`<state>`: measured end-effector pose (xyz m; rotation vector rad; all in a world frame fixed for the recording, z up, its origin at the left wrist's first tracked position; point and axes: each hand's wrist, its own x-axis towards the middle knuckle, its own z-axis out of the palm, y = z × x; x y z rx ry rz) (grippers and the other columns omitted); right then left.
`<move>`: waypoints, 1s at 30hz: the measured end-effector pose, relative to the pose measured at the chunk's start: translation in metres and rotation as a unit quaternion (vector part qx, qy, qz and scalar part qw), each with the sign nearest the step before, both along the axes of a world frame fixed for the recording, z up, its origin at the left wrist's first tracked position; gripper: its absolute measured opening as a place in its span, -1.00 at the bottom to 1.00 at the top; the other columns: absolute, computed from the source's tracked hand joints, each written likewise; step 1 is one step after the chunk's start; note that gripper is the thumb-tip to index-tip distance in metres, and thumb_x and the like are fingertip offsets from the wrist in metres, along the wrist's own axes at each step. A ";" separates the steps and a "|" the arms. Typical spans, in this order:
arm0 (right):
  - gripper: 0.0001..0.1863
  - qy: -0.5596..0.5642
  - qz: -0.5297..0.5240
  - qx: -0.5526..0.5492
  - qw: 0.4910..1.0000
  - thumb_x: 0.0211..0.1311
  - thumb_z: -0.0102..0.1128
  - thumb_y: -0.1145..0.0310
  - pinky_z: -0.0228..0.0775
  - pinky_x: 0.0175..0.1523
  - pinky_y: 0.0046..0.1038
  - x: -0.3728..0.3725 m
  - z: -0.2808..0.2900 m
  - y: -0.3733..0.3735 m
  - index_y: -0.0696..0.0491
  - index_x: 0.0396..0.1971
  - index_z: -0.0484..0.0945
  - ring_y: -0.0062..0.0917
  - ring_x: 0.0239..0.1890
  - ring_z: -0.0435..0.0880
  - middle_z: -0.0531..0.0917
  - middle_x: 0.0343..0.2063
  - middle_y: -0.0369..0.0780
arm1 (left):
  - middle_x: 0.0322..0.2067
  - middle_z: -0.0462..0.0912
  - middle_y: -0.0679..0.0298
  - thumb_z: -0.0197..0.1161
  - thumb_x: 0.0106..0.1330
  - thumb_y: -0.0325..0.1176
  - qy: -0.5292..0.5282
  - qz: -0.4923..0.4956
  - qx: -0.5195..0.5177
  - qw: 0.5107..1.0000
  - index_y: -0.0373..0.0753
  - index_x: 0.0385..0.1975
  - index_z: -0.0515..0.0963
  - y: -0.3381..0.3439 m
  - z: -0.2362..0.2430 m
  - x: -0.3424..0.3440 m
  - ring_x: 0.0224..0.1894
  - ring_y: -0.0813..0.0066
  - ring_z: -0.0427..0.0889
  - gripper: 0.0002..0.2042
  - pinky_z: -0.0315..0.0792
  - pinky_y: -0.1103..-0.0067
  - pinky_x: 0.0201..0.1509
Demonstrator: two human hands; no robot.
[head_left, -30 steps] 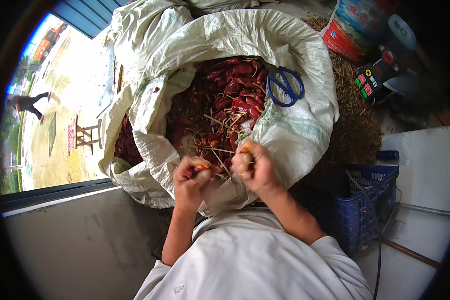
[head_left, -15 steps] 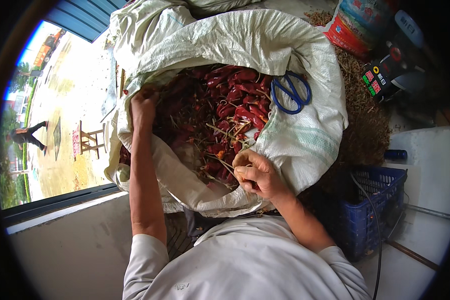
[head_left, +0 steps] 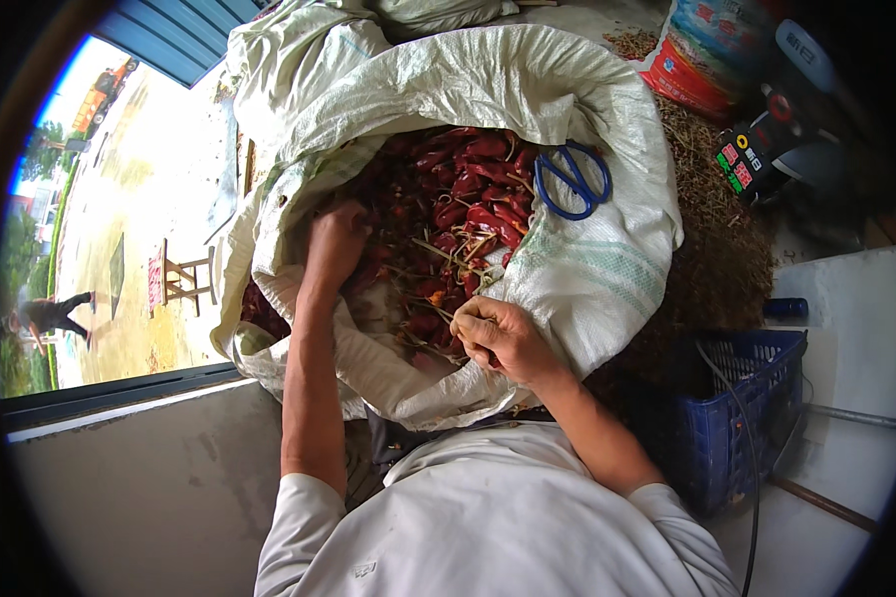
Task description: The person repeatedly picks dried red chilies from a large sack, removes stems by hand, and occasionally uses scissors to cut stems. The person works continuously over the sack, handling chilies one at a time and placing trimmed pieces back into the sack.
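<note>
A large white woven sack [head_left: 607,289] stands open in front of me with its rim rolled outward. Dark red dried chillies [head_left: 483,179] fill it, with pale stems among them. Inside the sack's left side, my left hand [head_left: 336,242] reaches down to the chillies, its fingertips hidden in shadow. My right hand [head_left: 503,340] is closed in a pinch over the near right rim; pale stems lie by its fingertips, but what it holds is hidden. Blue-handled scissors [head_left: 573,181] rest on the sack's right rim, blades out of sight.
At right is a blue plastic crate [head_left: 742,428] with a black cable hanging over it. Dry stems [head_left: 712,239] heap on the floor beside the sack. A red printed bag [head_left: 702,60] stands far right. Outside at left are a wooden stool [head_left: 181,276] and a walking person [head_left: 55,316].
My left hand has moved right, from the sack's left edge in over the chillies. My right hand has shifted slightly left, still closed. The person outside has moved lower in the picture.
</note>
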<state>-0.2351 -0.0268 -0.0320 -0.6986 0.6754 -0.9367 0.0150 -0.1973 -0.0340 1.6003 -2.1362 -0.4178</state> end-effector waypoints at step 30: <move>-0.66 -0.048 -0.119 -0.032 0.991 0.50 0.07 0.14 0.13 -0.61 -0.70 0.010 0.043 0.005 0.00 -0.49 0.40 -0.77 -0.69 0.34 0.41 -0.68 -0.39 | -0.41 0.56 0.37 0.31 0.24 -0.59 0.567 0.014 0.237 0.789 -0.34 -0.31 0.55 0.196 0.054 -0.033 -0.45 0.69 0.50 -0.91 0.41 0.69 -0.38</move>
